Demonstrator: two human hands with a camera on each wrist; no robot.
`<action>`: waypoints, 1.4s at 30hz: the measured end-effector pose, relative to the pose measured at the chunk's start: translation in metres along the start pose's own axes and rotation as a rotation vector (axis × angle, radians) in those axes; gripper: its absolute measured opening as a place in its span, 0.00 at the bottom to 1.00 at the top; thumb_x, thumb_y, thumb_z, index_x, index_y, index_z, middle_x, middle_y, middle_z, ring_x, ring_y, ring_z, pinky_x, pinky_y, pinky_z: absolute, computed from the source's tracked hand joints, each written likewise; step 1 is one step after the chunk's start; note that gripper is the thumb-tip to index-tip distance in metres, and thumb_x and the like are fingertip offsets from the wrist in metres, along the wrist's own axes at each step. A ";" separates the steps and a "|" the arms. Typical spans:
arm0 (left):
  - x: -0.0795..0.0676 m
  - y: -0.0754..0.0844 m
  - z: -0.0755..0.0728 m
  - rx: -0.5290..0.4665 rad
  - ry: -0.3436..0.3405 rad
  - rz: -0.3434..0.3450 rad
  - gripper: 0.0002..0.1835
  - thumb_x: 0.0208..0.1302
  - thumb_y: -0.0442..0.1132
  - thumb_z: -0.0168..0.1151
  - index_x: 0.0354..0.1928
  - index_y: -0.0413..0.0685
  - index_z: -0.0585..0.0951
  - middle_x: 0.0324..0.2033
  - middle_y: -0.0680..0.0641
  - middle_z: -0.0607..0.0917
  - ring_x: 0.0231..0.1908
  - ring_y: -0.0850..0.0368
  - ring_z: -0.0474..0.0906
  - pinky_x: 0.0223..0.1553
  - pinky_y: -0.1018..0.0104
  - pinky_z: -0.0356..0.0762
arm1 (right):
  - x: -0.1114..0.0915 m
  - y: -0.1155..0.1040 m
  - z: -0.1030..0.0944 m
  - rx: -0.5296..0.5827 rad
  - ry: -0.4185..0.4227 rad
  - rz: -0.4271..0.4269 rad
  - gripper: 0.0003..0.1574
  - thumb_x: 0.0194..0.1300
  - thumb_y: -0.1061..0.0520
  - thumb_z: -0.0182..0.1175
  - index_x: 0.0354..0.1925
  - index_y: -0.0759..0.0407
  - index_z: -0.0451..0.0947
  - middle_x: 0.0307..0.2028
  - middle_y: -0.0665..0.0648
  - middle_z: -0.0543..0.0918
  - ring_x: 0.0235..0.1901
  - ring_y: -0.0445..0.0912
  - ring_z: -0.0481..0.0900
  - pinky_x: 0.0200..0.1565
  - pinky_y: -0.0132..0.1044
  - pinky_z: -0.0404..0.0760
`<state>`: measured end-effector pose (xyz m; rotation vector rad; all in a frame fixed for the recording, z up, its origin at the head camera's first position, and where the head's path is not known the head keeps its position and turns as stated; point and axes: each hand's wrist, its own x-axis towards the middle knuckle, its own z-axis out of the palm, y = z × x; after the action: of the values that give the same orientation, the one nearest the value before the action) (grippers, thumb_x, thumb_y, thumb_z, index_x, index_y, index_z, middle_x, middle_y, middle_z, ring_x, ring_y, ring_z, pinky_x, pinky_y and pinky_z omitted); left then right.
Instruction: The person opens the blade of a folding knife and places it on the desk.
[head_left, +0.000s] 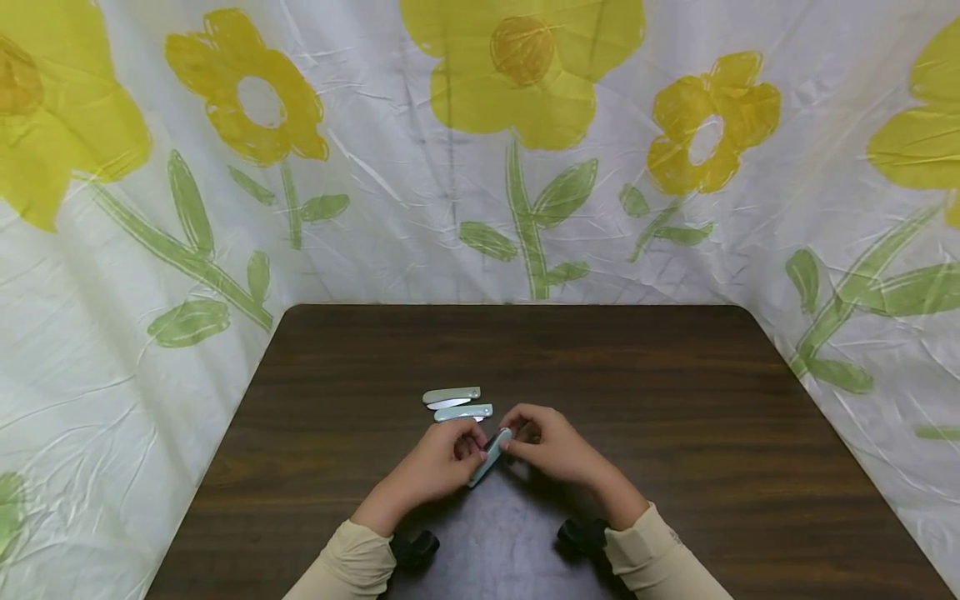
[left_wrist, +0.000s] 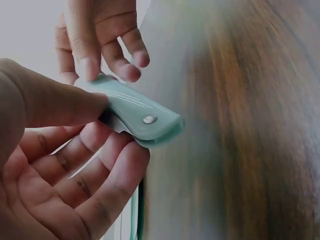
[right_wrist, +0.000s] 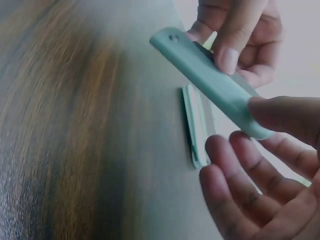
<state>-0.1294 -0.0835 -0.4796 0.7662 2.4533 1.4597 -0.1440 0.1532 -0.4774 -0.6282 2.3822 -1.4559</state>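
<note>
A mint-green folding knife is held tilted above the table between both hands. My left hand pinches it near the end with the rivet, thumb at the blade's edge. My right hand pinches the opposite, rounded end between thumb and fingers. In the left wrist view the knife's handle shows its rivet and a bit of dark blade beside it. The right wrist view shows the handle lengthwise, with the blade lying along it, mostly folded in.
Beyond the left hand lie two more folding knives, a grey-green one and a mint one, their blades partly showing. They rest on a dark wooden table. A white flowered cloth hangs around its back and sides.
</note>
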 end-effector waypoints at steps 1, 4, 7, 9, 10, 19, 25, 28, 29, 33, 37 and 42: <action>0.000 0.001 0.000 -0.016 0.008 0.000 0.03 0.67 0.27 0.65 0.40 0.39 0.82 0.27 0.50 0.82 0.26 0.66 0.76 0.28 0.72 0.77 | 0.000 0.000 -0.001 0.032 0.003 -0.005 0.11 0.73 0.57 0.69 0.51 0.57 0.83 0.44 0.57 0.87 0.41 0.48 0.87 0.41 0.35 0.84; 0.002 0.005 0.001 -0.062 0.033 0.001 0.03 0.68 0.27 0.65 0.41 0.40 0.82 0.30 0.49 0.84 0.28 0.66 0.79 0.30 0.72 0.79 | -0.001 -0.002 -0.003 0.133 0.020 -0.028 0.13 0.74 0.59 0.68 0.53 0.60 0.82 0.48 0.61 0.86 0.43 0.58 0.88 0.43 0.39 0.88; 0.003 0.010 0.000 -0.083 0.059 0.005 0.04 0.69 0.28 0.66 0.42 0.41 0.81 0.33 0.48 0.85 0.32 0.65 0.81 0.34 0.70 0.81 | -0.001 -0.003 -0.005 0.217 0.057 -0.052 0.13 0.74 0.61 0.67 0.54 0.63 0.82 0.48 0.63 0.86 0.43 0.64 0.88 0.44 0.46 0.90; 0.004 0.014 0.000 -0.100 0.073 -0.003 0.05 0.69 0.29 0.66 0.44 0.42 0.81 0.35 0.47 0.85 0.34 0.63 0.82 0.37 0.69 0.82 | -0.001 -0.003 -0.005 0.258 0.088 -0.062 0.13 0.74 0.62 0.67 0.54 0.63 0.82 0.46 0.63 0.86 0.41 0.61 0.88 0.44 0.50 0.91; 0.005 0.016 0.000 -0.108 0.079 -0.009 0.06 0.70 0.29 0.66 0.45 0.42 0.81 0.36 0.47 0.86 0.35 0.61 0.83 0.38 0.69 0.83 | -0.001 -0.003 -0.005 0.275 0.105 -0.067 0.13 0.74 0.62 0.66 0.54 0.64 0.82 0.46 0.63 0.85 0.40 0.58 0.88 0.44 0.51 0.91; 0.013 0.029 0.003 -0.166 0.162 -0.004 0.04 0.75 0.36 0.66 0.45 0.43 0.82 0.37 0.44 0.86 0.37 0.53 0.85 0.37 0.66 0.87 | -0.002 -0.010 -0.004 0.388 0.180 -0.090 0.14 0.76 0.63 0.64 0.56 0.66 0.79 0.50 0.68 0.83 0.41 0.43 0.88 0.45 0.46 0.92; 0.015 0.035 0.002 -0.163 0.185 -0.022 0.02 0.74 0.35 0.66 0.44 0.46 0.83 0.37 0.47 0.86 0.39 0.57 0.84 0.40 0.69 0.85 | -0.003 -0.016 -0.006 0.429 0.184 -0.080 0.15 0.76 0.64 0.64 0.57 0.69 0.79 0.48 0.63 0.83 0.42 0.42 0.88 0.46 0.48 0.92; 0.016 0.037 0.002 -0.199 0.171 -0.015 0.02 0.74 0.34 0.65 0.44 0.43 0.83 0.38 0.45 0.86 0.39 0.57 0.84 0.41 0.65 0.88 | -0.004 -0.017 -0.007 0.456 0.178 -0.067 0.15 0.76 0.64 0.63 0.57 0.70 0.78 0.46 0.58 0.84 0.42 0.42 0.89 0.45 0.47 0.92; 0.017 0.038 0.001 -0.221 0.166 -0.017 0.02 0.74 0.33 0.65 0.44 0.42 0.83 0.38 0.44 0.86 0.38 0.56 0.85 0.41 0.61 0.89 | -0.004 -0.017 -0.007 0.467 0.174 -0.065 0.15 0.76 0.64 0.63 0.57 0.70 0.78 0.46 0.57 0.84 0.42 0.42 0.89 0.46 0.47 0.92; 0.017 0.039 0.000 -0.291 0.153 -0.027 0.02 0.75 0.32 0.64 0.43 0.40 0.83 0.37 0.41 0.86 0.36 0.52 0.85 0.38 0.42 0.89 | -0.005 -0.017 -0.007 0.493 0.168 -0.053 0.16 0.77 0.62 0.63 0.57 0.70 0.77 0.46 0.54 0.84 0.43 0.42 0.89 0.46 0.45 0.92; 0.017 0.039 -0.002 -0.319 0.140 -0.045 0.02 0.75 0.32 0.63 0.43 0.41 0.83 0.37 0.40 0.86 0.35 0.50 0.85 0.39 0.37 0.88 | -0.005 -0.018 -0.007 0.508 0.173 -0.043 0.16 0.77 0.62 0.63 0.57 0.70 0.77 0.46 0.54 0.85 0.43 0.42 0.88 0.45 0.43 0.91; 0.017 0.040 -0.001 -0.323 0.154 -0.053 0.02 0.75 0.32 0.62 0.43 0.39 0.82 0.37 0.39 0.85 0.32 0.53 0.84 0.38 0.40 0.88 | -0.006 -0.018 -0.006 0.521 0.198 -0.050 0.16 0.77 0.62 0.62 0.57 0.71 0.75 0.47 0.56 0.84 0.44 0.42 0.88 0.45 0.41 0.91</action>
<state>-0.1312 -0.0605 -0.4428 0.5362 2.2343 1.8929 -0.1376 0.1538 -0.4585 -0.4270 1.9871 -2.1351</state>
